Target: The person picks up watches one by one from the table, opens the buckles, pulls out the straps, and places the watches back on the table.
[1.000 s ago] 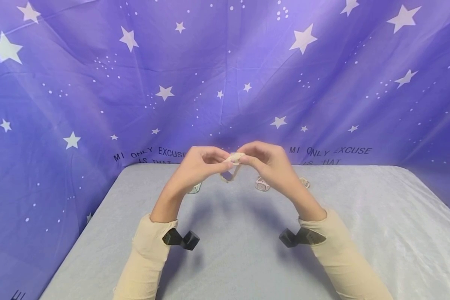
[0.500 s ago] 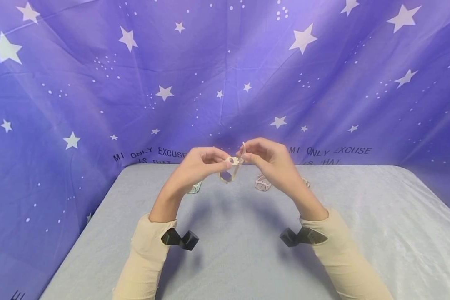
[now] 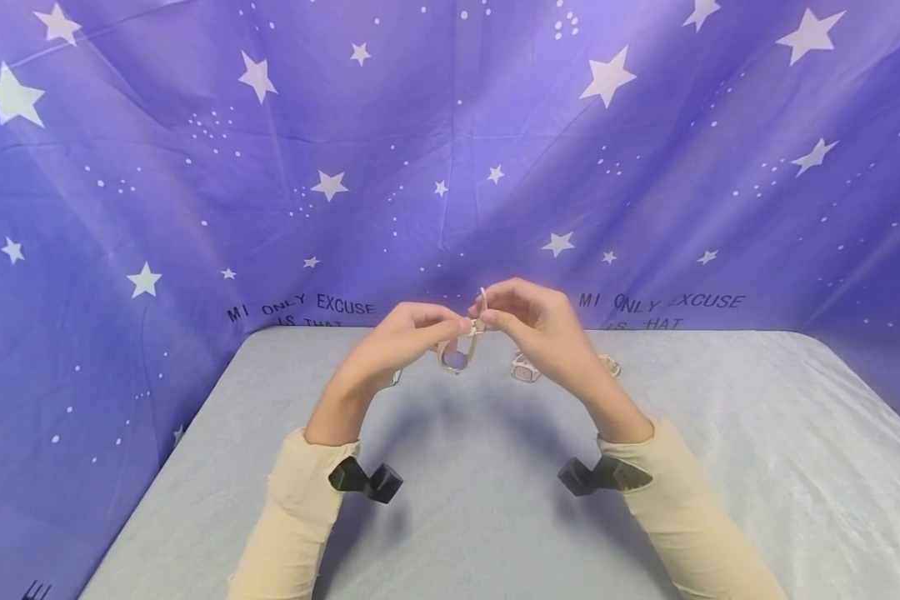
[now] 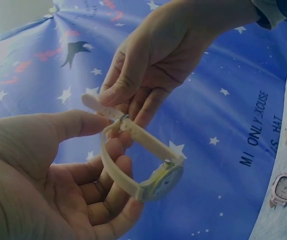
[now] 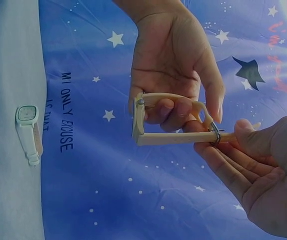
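Note:
A wristwatch (image 3: 456, 360) with a cream strap is held up above the far part of the table, its case hanging lowest. My left hand (image 3: 397, 337) pinches the buckle end between thumb and fingers. In the left wrist view the strap's free end passes through the metal buckle (image 4: 124, 118), so the strap forms a loop. My right hand (image 3: 536, 321) pinches that free end just beyond the buckle. The watch case (image 4: 166, 181) dangles below my left fingers, seen from its side. In the right wrist view, left fingers (image 5: 168, 111) reach inside the loop.
On the grey cloth-covered table (image 3: 480, 517) lie a pink watch (image 3: 525, 371), a yellowish watch (image 3: 610, 364) and a pale green watch (image 5: 27, 115), the last partly behind my left hand in the head view. A purple star-printed curtain (image 3: 450, 125) hangs behind the table's far edge.
The strap's free end has come upright in my right fingers. My left hand has shifted slightly right and down along the buckle, and the watch case has turned and dropped a little.

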Available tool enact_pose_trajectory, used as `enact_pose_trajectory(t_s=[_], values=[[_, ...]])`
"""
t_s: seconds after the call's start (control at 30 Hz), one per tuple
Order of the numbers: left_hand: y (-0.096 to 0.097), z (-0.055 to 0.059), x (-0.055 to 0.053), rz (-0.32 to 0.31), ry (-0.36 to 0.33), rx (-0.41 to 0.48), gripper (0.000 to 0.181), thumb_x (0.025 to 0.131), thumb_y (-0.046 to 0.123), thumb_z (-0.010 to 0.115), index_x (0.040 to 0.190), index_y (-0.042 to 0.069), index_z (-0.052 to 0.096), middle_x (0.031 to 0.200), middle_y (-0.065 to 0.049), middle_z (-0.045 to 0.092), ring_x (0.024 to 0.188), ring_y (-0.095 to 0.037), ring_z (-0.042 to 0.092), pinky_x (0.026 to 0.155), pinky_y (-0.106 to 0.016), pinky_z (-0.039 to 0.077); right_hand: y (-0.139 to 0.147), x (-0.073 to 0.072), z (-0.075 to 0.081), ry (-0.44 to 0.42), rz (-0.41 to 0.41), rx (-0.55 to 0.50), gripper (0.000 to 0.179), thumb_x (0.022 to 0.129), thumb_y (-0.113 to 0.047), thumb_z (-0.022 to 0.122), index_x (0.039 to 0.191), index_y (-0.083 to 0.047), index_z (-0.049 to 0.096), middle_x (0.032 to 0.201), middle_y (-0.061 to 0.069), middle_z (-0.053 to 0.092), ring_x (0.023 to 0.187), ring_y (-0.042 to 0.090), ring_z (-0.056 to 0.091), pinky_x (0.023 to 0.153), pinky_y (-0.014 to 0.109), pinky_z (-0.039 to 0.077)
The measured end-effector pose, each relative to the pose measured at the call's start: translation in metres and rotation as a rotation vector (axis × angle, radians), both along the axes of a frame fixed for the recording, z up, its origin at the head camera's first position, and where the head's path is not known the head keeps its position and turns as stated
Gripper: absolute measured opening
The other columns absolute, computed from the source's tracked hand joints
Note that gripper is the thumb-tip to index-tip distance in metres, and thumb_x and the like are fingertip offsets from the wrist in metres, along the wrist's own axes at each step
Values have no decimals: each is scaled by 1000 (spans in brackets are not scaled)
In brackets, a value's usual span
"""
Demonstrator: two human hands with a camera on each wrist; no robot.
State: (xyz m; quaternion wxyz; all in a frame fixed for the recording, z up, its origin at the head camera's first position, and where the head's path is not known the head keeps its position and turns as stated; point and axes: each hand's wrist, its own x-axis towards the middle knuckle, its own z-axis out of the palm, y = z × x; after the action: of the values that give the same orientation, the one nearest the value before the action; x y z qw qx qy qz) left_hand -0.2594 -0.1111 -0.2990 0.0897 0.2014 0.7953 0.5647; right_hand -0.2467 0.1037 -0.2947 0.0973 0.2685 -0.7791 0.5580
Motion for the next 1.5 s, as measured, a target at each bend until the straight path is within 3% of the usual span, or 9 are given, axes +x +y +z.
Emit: enact_pose_trajectory(t_s=[0.2,0.4,0.53,0.73,0.9,1.03,1.17,1.3,1.5], values=[[5,-4,-1,29,-10,12,23,96,26,66,81,9,67,74,1,57,88,-17,53,81,-34,44,-1,0,0,10,5,3,17,94,1,68,110,0,70,109,15,75,96,14,73,89,27,61],[6,-4,0,54,-23,12,22,95,27,68,82,9,68,74,2,55,88,-17,54,79,-32,42,-2,1,0,19,17,1,17,94,2,68,110,0,70,108,15,75,95,12,73,90,27,60],[6,-3,0,80,-47,14,22,94,28,69,81,9,70,73,2,54,91,-17,54,84,-36,42,-3,2,-1,33,6,7,18,93,2,69,111,0,70,108,15,75,97,17,73,91,26,60],[8,-3,-1,110,-109,70,24,92,25,72,100,5,79,83,5,72,103,-18,63,108,-51,40,-6,4,-2,77,1,6,18,92,4,69,110,1,70,109,15,75,100,25,74,91,26,60],[9,-3,0,110,-134,116,28,92,20,70,109,-1,77,80,7,73,98,-16,65,108,-48,45,-7,4,-3,93,-3,-1,18,92,4,69,110,1,70,110,16,75,100,26,73,90,25,60],[10,-3,0,95,-135,141,29,93,18,68,110,-4,75,71,9,65,96,-14,61,104,-42,46,-8,4,-3,99,-9,-2,18,92,4,69,110,1,71,111,15,75,101,25,73,91,25,60],[11,-3,-1,61,-153,177,25,96,16,65,108,-4,74,69,7,62,96,-15,59,107,-44,41,-7,3,-2,103,-9,-17,18,92,3,69,110,1,71,111,15,75,100,22,73,92,26,59],[13,-4,-1,5,-166,225,15,99,11,61,98,3,74,73,5,65,90,-17,60,109,-44,35,-4,1,-3,99,3,-47,17,92,2,69,110,1,71,109,15,75,99,16,73,94,27,59],[14,-4,-1,-61,-159,255,24,102,7,55,83,14,69,76,3,68,82,-16,61,101,-38,37,-2,0,-3,86,16,-88,18,92,2,70,110,3,71,109,17,74,98,10,72,95,28,59]])
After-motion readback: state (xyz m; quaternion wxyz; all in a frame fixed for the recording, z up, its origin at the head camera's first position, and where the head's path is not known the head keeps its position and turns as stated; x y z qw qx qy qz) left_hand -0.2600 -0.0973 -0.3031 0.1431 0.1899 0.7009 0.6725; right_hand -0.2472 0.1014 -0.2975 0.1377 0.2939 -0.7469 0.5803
